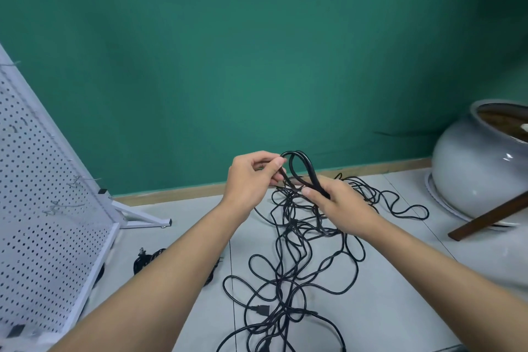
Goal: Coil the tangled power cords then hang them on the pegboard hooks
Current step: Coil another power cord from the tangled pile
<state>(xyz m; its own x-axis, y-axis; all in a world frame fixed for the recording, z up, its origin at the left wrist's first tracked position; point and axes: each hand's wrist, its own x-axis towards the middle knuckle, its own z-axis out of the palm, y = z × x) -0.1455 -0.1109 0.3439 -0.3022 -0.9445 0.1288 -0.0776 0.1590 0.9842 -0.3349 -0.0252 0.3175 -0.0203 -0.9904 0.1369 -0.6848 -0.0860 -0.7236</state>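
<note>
A tangle of black power cords sprawls over the pale floor, with a plug lying near the bottom. Above the tangle, both hands hold up a small loop of black cord. My left hand pinches one side of the loop near its top. My right hand grips the strands lower down, thumb across them. A white pegboard leans at the left, with wire hooks sticking out; nothing hangs on them.
Another black cord bundle with a plug lies by the pegboard's foot, partly hidden by my left forearm. A large grey ceramic pot stands at the right, a brown wooden stick leaning on it. A green wall closes the back.
</note>
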